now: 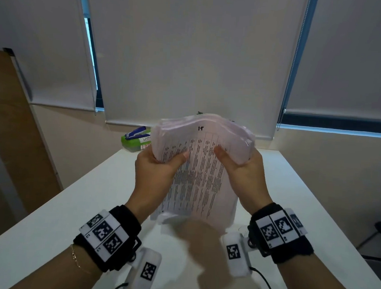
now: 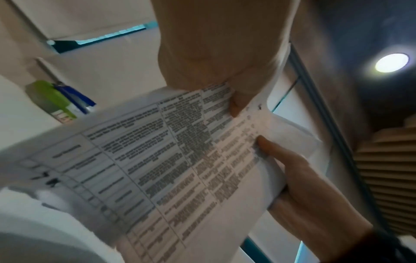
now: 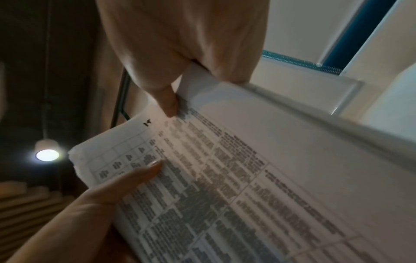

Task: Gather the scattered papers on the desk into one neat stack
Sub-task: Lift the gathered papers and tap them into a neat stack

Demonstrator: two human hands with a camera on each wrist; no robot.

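Note:
A thick bundle of printed papers stands nearly upright above the white desk, its top edge bowed and uneven, its bottom edge blurred just above the desk. My left hand grips the bundle's left edge, thumb on the printed front sheet. My right hand grips the right edge the same way. The left wrist view shows the front sheet with my left hand on it. In the right wrist view the sheet fills the frame, held by my right hand. The fingers behind the sheets are hidden.
A green box with a blue stapler on it sits at the desk's far left corner, just behind the bundle. Roller blinds hang over the windows beyond the desk. A brown panel stands at the left.

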